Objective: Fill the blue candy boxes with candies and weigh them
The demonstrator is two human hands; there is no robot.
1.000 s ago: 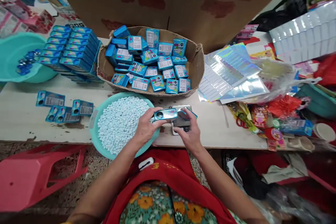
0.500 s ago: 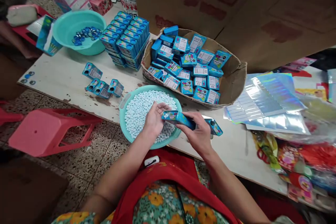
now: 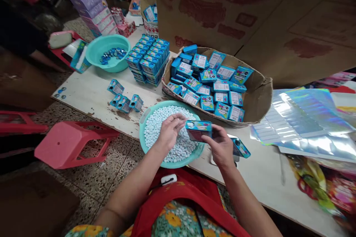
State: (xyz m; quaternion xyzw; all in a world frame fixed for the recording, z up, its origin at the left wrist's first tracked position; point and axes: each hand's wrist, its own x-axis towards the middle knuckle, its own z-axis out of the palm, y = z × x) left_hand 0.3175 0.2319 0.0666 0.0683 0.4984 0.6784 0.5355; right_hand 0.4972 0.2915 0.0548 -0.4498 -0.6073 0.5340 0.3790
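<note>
Right hand (image 3: 222,149) clamped on a small blue box (image 3: 198,130), above a bowl (image 3: 142,129) of pale candies (image 3: 154,127).
The left hand (image 3: 169,132), apart from the right, curls just beside that box; whether it grips candies, I cannot tell. Beyond both hands sits a cardboard tray (image 3: 257,100).

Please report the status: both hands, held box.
Right hand holds blue box. Left hand beside it, over pale candies. Nothing visibly blocking; second box beside right hand.
</note>
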